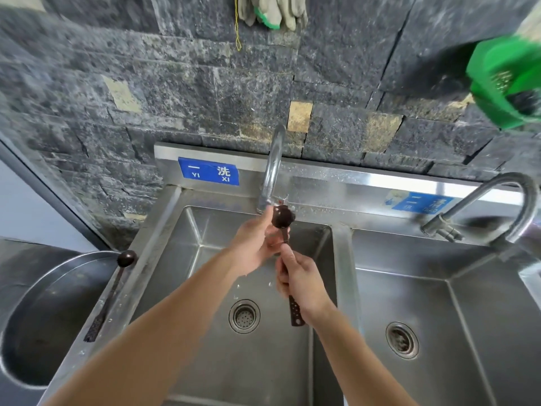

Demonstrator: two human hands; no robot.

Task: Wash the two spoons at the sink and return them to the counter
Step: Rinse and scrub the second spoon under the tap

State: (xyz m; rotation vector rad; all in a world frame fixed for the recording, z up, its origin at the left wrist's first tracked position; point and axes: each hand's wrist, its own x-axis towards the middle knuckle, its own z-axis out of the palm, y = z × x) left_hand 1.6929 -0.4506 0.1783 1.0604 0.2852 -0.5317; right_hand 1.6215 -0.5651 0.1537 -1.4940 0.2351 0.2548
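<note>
A dark brown long-handled spoon (283,218) is held upright over the left sink basin (181,259), its bowl just under the faucet spout (270,177) with water splashing on it. My right hand (301,282) grips the spoon's handle. My left hand (257,244) touches the spoon just below the bowl, fingers curled against it. A second dark spoon (109,297) lies on the sink's left rim, bowl end pointing away from me.
A large round steel basin (35,303) sits left of the sink. The right sink basin (439,303) has its own curved faucet (497,200). A green strainer (503,83) and grey gloves (272,10) hang on the stone wall.
</note>
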